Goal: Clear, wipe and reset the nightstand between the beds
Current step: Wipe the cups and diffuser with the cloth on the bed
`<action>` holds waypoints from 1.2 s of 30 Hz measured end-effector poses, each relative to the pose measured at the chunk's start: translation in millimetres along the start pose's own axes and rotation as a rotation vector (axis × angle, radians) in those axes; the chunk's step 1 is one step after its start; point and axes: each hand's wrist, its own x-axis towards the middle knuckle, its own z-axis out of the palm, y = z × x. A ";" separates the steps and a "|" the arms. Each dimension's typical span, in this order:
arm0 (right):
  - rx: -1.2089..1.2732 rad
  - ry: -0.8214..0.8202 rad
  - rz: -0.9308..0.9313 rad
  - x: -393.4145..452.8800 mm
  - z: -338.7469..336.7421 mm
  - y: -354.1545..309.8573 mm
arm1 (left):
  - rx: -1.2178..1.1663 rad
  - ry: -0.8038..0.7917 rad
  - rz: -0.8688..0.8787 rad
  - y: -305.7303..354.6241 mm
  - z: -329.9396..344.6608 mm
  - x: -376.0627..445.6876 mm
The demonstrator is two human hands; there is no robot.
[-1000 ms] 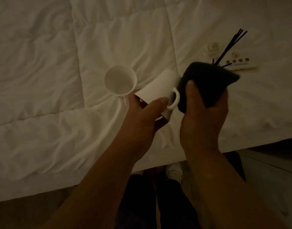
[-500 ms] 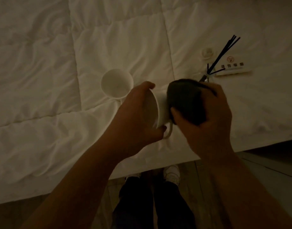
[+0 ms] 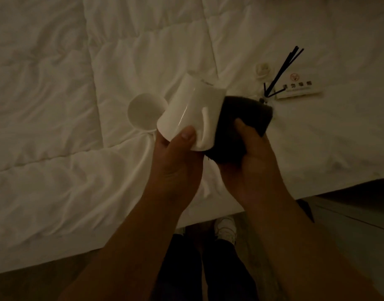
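Dim light falls on a white quilted bed (image 3: 56, 105). Above its edge the left hand (image 3: 175, 161) grips a glossy white mug (image 3: 186, 114), tilted with its handle toward the camera, while the right hand (image 3: 251, 157) clutches a dark cloth (image 3: 245, 118) pressed against the mug's side. Another white mug (image 3: 143, 112) lies on the bed behind.

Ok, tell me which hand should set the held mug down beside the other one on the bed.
Left. The left hand already grips the mug, and the second mug lies on the bed just left of it. The right hand is full of the dark cloth.
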 end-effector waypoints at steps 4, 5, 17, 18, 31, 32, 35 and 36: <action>-0.217 0.077 -0.244 -18.2 -3.1 10.8 | -0.042 0.133 0.026 -9.1 2.8 2.3; -0.318 0.079 -0.335 -21.1 -3.2 9.9 | -0.012 0.138 0.010 -11.2 2.8 1.1; -0.564 0.088 -0.342 -1.3 -16.9 -37.9 | 0.661 -0.192 -0.213 27.9 -29.1 2.0; -0.525 0.157 -0.350 -2.1 -20.4 -35.5 | 0.731 -0.236 -0.219 29.1 -26.3 4.8; -0.357 0.373 -0.334 -5.4 -53.3 -35.3 | 1.981 -0.008 0.364 -0.3 -0.1 81.4; -0.353 0.369 -0.344 -5.1 -54.5 -37.7 | 2.018 0.010 0.323 -3.0 -3.2 87.6; -0.348 0.374 -0.371 -4.4 -60.1 -47.6 | 2.158 0.066 0.202 -12.4 -9.8 96.6; -0.331 0.378 -0.376 -4.3 -62.7 -50.4 | 2.178 0.080 0.217 -14.3 -8.9 93.2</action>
